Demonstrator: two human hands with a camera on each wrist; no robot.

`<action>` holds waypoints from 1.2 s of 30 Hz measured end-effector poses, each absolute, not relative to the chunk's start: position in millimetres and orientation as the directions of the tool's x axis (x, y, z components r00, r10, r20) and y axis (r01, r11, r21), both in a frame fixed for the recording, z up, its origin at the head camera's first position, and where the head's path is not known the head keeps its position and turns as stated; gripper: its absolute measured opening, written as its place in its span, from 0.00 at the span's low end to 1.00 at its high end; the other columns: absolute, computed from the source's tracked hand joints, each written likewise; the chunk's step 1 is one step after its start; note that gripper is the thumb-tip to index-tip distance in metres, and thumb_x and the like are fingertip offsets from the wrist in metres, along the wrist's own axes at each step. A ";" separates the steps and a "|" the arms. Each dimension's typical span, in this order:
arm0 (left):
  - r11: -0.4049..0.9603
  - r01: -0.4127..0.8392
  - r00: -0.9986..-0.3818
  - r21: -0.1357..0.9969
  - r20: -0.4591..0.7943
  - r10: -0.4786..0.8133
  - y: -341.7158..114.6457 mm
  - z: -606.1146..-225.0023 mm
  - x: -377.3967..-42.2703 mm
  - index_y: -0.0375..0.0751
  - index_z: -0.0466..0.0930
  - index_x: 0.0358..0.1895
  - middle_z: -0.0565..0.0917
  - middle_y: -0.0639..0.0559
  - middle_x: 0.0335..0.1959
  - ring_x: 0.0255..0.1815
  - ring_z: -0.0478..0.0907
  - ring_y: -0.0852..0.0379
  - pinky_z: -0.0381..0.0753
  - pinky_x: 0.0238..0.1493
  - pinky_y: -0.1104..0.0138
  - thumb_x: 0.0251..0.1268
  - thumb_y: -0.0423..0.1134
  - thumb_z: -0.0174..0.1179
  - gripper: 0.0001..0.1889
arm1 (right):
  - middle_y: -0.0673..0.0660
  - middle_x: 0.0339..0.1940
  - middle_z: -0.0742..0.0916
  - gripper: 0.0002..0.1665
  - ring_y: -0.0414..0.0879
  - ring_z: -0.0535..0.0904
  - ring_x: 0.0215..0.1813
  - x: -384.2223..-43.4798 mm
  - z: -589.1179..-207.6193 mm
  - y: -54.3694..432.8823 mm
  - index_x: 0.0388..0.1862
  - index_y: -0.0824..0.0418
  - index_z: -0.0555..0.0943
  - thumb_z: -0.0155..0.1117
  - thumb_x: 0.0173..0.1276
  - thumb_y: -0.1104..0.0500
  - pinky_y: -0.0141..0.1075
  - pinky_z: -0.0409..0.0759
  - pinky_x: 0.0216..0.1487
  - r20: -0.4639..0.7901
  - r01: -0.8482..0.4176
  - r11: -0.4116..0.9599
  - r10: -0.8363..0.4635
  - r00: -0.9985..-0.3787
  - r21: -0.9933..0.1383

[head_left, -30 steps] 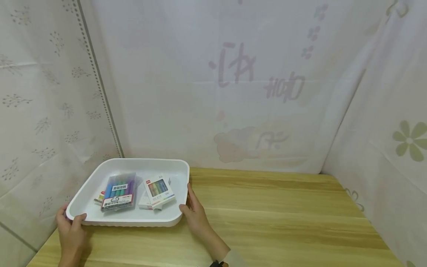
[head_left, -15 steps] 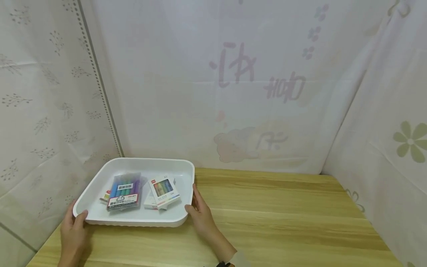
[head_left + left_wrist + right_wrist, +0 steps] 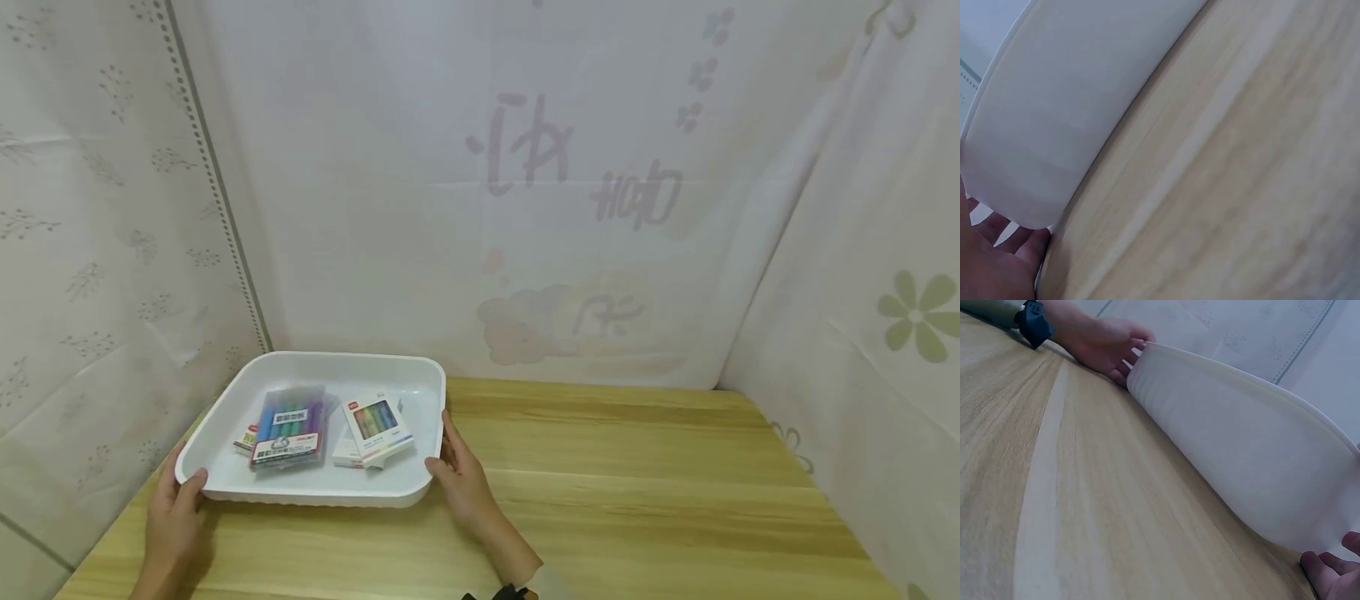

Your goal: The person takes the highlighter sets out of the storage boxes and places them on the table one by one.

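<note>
A white plastic tray is on the left part of the wooden table. My left hand grips its near-left corner, thumb over the rim and fingers around the outer wall. At the right side my right hand holds the wall near the front corner, thumb on the rim. Inside the tray lies a clear pack of coloured pens, partly covering a small yellow-marked packet. Beside it a white box with a colour window lies across another white box. In the right wrist view, the tray's wall stands close over the tabletop.
The wooden table extends to the right of the tray. Patterned white cloth hangs behind the table, with more cloth along the left and right sides. A dark band is on the left wrist.
Both hands have moved the tray a short way to the right, with the packs inside it. Their grip on the tray looks the same.
</note>
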State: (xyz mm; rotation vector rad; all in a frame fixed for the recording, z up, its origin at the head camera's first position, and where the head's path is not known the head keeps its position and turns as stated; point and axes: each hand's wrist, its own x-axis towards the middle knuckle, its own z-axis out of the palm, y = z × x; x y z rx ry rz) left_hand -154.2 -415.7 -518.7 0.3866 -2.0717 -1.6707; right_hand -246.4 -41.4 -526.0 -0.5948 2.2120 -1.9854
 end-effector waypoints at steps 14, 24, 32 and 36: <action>0.284 0.007 -0.862 0.959 0.149 -0.484 -411.5 -515.4 -154.8 0.45 0.40 0.83 0.51 0.44 0.83 0.73 0.55 0.77 0.56 0.67 0.89 0.84 0.44 0.37 0.32 | 0.68 0.79 0.67 0.43 0.62 0.68 0.77 -247.3 -524.7 -41.0 0.85 0.48 0.47 0.54 0.78 0.57 0.44 0.75 0.71 0.177 -0.216 0.072 -0.356 -0.918 -0.974; 0.386 -0.007 -0.835 0.922 0.208 -0.510 -412.8 -515.2 -155.7 0.41 0.47 0.82 0.59 0.40 0.79 0.69 0.57 0.82 0.56 0.61 0.93 0.83 0.41 0.40 0.30 | 0.67 0.80 0.65 0.42 0.63 0.68 0.77 -244.0 -521.1 -45.5 0.84 0.50 0.51 0.55 0.76 0.60 0.41 0.78 0.67 0.167 -0.197 0.060 -0.325 -0.931 -0.979; 0.384 -0.032 -0.831 0.923 0.189 -0.523 -413.0 -511.8 -153.6 0.41 0.51 0.81 0.64 0.37 0.74 0.62 0.61 0.82 0.60 0.56 0.93 0.82 0.39 0.43 0.30 | 0.67 0.81 0.63 0.42 0.64 0.67 0.77 -243.2 -523.2 -46.6 0.84 0.52 0.51 0.54 0.77 0.61 0.39 0.77 0.68 0.167 -0.195 0.061 -0.312 -0.935 -0.979; 0.343 -0.046 -0.816 0.938 0.163 -0.555 -411.2 -510.6 -157.8 0.43 0.53 0.81 0.65 0.39 0.75 0.63 0.63 0.80 0.62 0.55 0.92 0.80 0.36 0.44 0.30 | 0.67 0.82 0.61 0.41 0.65 0.66 0.77 -243.7 -524.0 -48.0 0.84 0.53 0.51 0.53 0.77 0.62 0.36 0.78 0.66 0.183 -0.209 0.059 -0.299 -0.937 -0.976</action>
